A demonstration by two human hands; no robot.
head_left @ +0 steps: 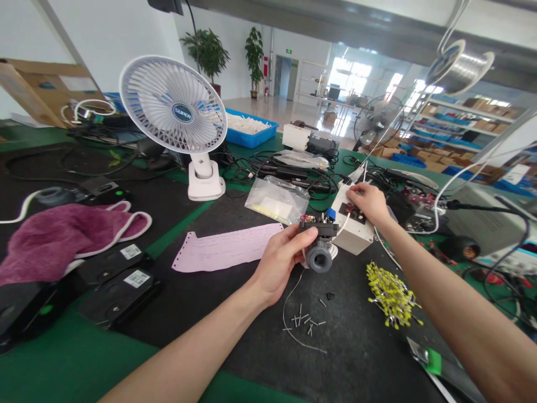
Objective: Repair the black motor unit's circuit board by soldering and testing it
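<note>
My left hand (280, 262) is closed around a small dark grey part (319, 246) with a round tube end and red wires on top, held just above the black mat. My right hand (369, 202) rests with bent fingers on top of a white box (354, 226), touching its dark panel near a thin white wire. The grey part sits right against the box's near corner. Below it lie several small metal pins (308, 322) and a loose wire (293, 330). A pile of yellow components (390, 294) lies to the right.
A white desk fan (176, 112) stands at the back left, a pink paper sheet (229, 246) and a plastic bag (277, 200) in the middle. A maroon cloth (59, 238) and black devices (121, 285) lie left. Tangled cables, a blue bin (251, 130), a solder spool (457, 70).
</note>
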